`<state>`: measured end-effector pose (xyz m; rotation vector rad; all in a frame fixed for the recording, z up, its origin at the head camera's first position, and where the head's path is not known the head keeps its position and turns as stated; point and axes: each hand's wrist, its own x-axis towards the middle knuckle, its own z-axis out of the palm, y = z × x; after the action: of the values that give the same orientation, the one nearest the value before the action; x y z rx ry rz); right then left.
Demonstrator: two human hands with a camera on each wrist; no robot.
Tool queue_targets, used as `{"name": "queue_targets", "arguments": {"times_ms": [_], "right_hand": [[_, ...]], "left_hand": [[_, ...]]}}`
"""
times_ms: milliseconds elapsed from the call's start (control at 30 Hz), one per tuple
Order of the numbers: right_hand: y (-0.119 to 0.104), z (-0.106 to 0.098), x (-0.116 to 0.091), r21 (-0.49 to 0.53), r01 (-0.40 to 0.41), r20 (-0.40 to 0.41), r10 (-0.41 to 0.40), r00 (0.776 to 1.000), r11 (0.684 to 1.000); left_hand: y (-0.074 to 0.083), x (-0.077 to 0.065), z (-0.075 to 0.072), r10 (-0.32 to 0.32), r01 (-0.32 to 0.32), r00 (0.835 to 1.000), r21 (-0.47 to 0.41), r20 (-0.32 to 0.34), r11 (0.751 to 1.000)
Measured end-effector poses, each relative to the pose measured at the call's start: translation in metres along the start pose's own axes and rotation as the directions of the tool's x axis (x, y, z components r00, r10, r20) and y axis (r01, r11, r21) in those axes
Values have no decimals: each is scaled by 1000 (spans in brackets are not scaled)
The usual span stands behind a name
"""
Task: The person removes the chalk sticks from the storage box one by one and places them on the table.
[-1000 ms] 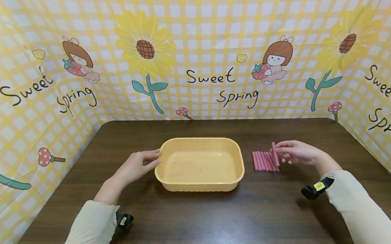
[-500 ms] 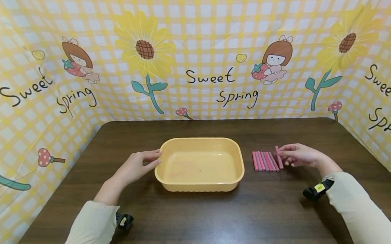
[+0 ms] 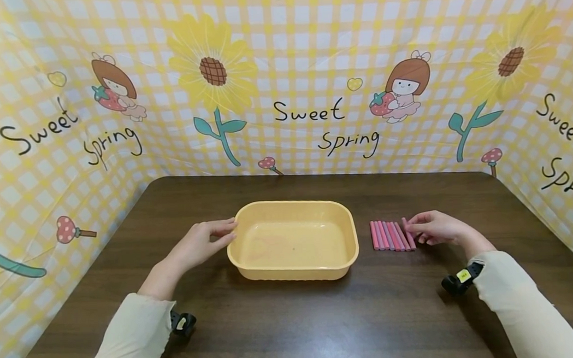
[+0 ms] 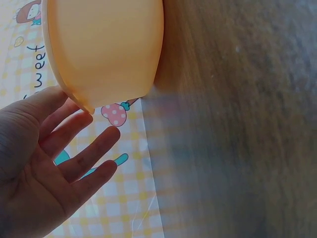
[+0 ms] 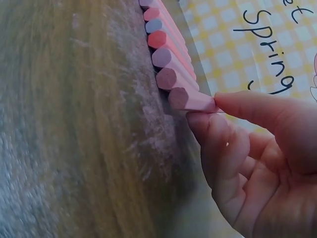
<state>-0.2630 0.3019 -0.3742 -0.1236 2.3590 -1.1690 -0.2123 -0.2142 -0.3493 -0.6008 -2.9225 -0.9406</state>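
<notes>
In the head view my right hand (image 3: 434, 228) is at the right end of a row of short sticks (image 3: 387, 236). These are hexagonal and chalk-like, in pinks, reds and mauves. Thumb and finger pinch the pale pink hexagonal stick (image 5: 193, 101) at the end of the row, its free end pointing out from the fingertips. That stick lies right beside its neighbour (image 5: 167, 78). My left hand (image 3: 206, 240) touches the left rim of a yellow plastic basin (image 3: 292, 276) with its fingertips. Seen from the left wrist, its fingers (image 4: 91, 151) are loosely extended and spread below the basin's rim.
The basin and the stick row stand on a dark brown wooden table (image 3: 295, 326), with a gap between them. A yellow checked cloth (image 3: 299, 63) with printed flowers rises behind the table and at both sides. Each wrist wears a black strap device (image 3: 462, 279).
My right hand has lowered the pink stick from over the row to its right end, then drawn it left against its neighbours. The left hand and the basin have stayed put.
</notes>
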Motion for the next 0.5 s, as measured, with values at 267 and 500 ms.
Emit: {"name": "queue_targets", "arguments": {"times_ms": [267,500], "right_hand": [[-3,2,-2,-46,2,-14,-3,1000,999],[-7,0,-4,-59,3,-37,-5,999,998]], "left_hand": [[-2,0,0,5,-5,1000,-8,0,1000],[-1,1,0,11,-11,1000,-7,-1,1000]]}}
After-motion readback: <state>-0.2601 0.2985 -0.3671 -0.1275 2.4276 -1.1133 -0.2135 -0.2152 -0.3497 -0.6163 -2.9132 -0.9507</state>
